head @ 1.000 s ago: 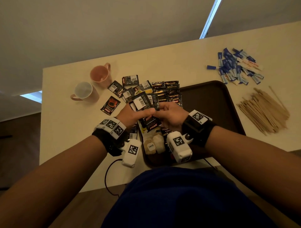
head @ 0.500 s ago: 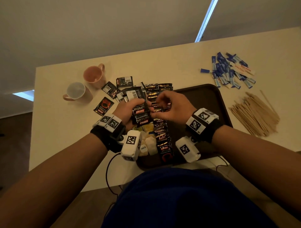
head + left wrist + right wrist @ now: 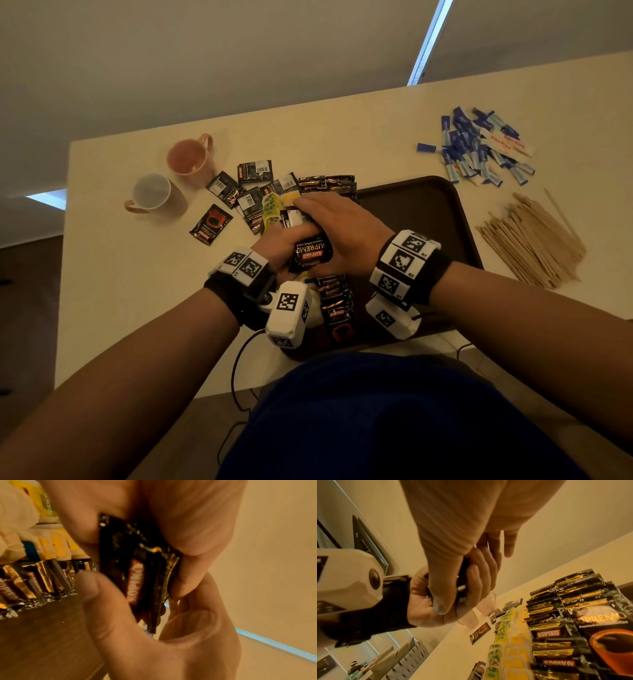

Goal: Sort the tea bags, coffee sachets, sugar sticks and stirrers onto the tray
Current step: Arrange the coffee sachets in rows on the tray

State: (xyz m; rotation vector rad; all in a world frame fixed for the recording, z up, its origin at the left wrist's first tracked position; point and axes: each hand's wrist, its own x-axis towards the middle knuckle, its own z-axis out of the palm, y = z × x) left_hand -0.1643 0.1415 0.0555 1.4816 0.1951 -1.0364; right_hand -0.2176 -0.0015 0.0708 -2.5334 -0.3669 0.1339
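Both hands clasp one stack of black coffee sachets (image 3: pixel 310 254) above the tray's (image 3: pixel 428 212) left edge: the left hand (image 3: pixel 281 248) curls under it, the right hand (image 3: pixel 342 229) closes over its top. More sachets (image 3: pixel 334 301) and tea bags (image 3: pixel 510 649) lie in rows on the tray beneath; sugar sticks (image 3: pixel 476 149) and stirrers (image 3: pixel 534 240) lie toward the table's right edge.

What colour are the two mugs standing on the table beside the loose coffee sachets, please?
Both mugs are pink outside; the nearer one looks pale grey inside. Head view shows it best.

Cream table (image 3: pixel 144 308); grey wall (image 3: pixel 205 51); bright light strip (image 3: pixel 428 41); dark wood floor (image 3: pixel 24 308).
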